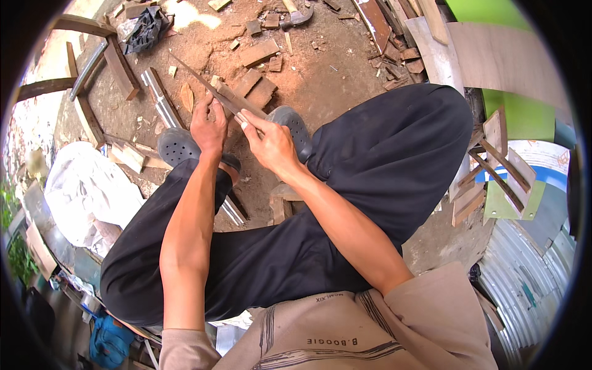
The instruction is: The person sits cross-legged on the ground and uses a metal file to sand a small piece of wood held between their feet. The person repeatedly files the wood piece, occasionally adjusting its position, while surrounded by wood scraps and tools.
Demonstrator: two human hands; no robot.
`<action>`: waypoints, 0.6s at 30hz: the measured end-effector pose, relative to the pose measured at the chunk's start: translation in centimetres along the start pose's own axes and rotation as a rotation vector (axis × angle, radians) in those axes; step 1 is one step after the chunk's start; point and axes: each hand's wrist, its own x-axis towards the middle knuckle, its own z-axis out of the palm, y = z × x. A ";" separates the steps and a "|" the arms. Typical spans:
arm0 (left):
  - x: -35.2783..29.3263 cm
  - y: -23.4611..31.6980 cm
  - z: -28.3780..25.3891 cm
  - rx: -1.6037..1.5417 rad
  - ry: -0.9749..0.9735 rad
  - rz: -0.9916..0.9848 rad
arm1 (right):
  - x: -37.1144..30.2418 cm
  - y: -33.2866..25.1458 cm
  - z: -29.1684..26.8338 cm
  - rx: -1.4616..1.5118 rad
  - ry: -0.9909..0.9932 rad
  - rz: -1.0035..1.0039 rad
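A long, thin brown strip (pixel 196 75) runs slantwise in front of me, narrowing to a point at its far left end. I cannot tell whether it is wood or a rusty blade. My left hand (pixel 208 126) is closed, its fingertips pinching the strip's near side. Farther along to the right, my right hand (pixel 268 140) grips the same strip's near end between thumb and fingers. A narrow piece of wood (pixel 233 96) lies right along the strip's far side, partly hidden by my right fingers. Both hands are above the ground between my grey clogs (pixel 176 145).
Wood offcuts (pixel 259 53) and sawdust lie ahead, with a hammer (pixel 297 18) beyond. A black plastic bag (pixel 147 29) and wooden frame pieces (pixel 121 66) are far left. A white sack (pixel 86 191) is at left. Boards (pixel 431 52) and corrugated metal sheets (pixel 524 277) stand right.
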 end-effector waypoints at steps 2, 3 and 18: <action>0.3 0.1 -0.5 -0.012 -0.049 -0.053 | -0.8 -0.1 -0.4 0.007 -0.002 -0.022; 0.4 0.0 -0.5 -0.015 -0.032 -0.054 | -2.0 -0.2 -1.1 -0.005 0.013 -0.037; 0.1 0.7 0.3 -0.089 0.043 -0.159 | -4.0 -0.9 -2.5 -0.043 -0.054 0.069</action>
